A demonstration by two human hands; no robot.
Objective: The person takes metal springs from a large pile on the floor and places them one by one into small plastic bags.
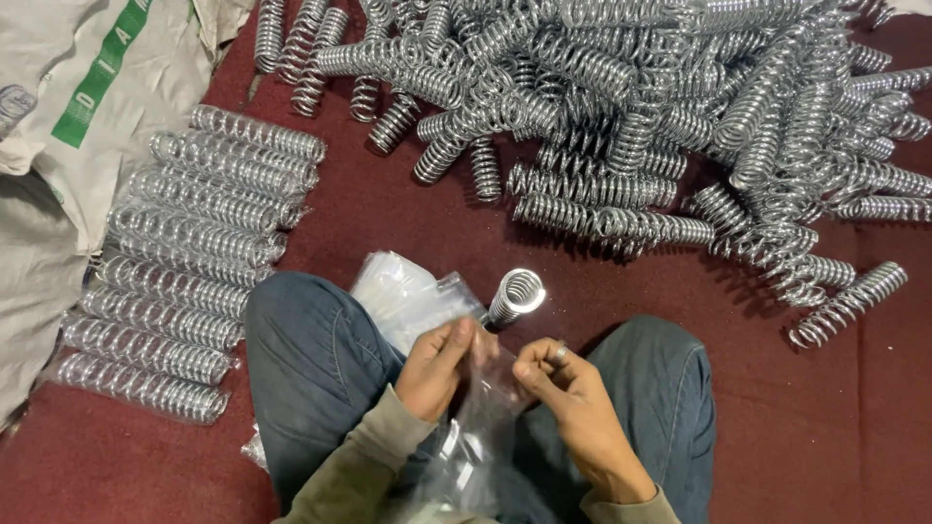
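A clear plastic bag (482,408) is between the person's knees, pinched at its mouth by the fingers of the left hand (434,367) and the right hand (563,383). One steel coil spring (515,296) stands just behind the bag. Bagged springs (184,262) lie in a row at the left, and a loose spring pile (660,107) lies farther away on the maroon floor (815,427).

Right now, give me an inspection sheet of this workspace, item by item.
Surface: dark red carpet floor.
Job's things: clear plastic bag pinched by both hands; one upright coil spring just beyond them.
Clutter: loose spring pile at the top; bagged springs in a row at left; spare clear bags on the knee.
Hands: left hand and right hand both closed on the bag's mouth.
Cables: nothing seen.
Surroundings: white woven sacks at far left.
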